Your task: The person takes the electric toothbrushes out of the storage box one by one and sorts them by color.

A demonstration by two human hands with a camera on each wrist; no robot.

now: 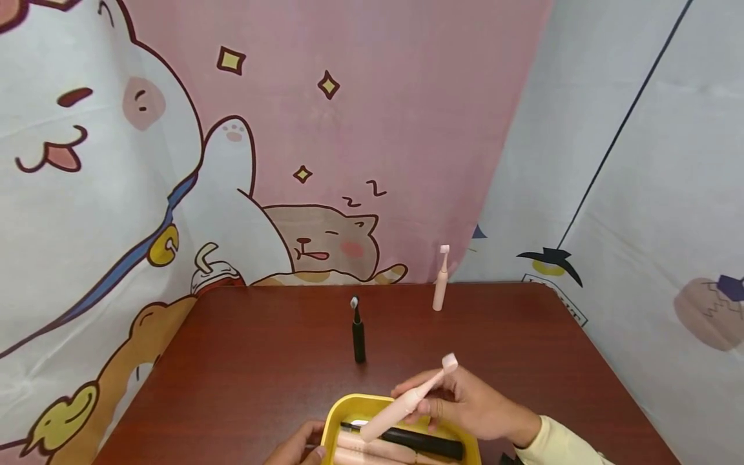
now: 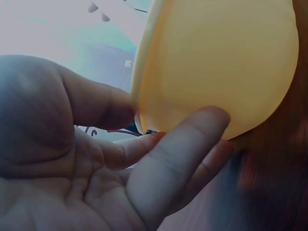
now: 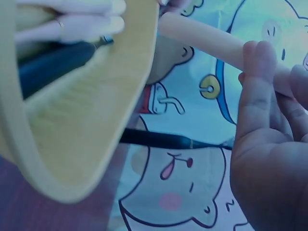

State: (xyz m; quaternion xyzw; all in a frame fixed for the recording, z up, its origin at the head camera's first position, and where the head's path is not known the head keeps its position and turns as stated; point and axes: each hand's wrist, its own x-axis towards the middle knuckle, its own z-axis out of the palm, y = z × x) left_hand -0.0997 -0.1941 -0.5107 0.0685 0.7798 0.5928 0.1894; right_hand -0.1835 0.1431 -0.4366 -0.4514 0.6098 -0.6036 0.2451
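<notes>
The right hand (image 1: pixel 479 407) pinched a slim pale-pink toothbrush (image 1: pixel 396 411); the left hand (image 1: pixel 298 445), partly cropped, gripped a rounded yellow plastic bin (image 1: pixel 354 405), its near side beyond the head view.

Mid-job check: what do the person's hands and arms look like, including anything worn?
Both the left hand and right hand are bare, with no gloves or rings visible. The right arm wears a plain, pale yellow long sleeve reaching the wrist. No left sleeve shows, so I can't tell what covers that arm.
</notes>
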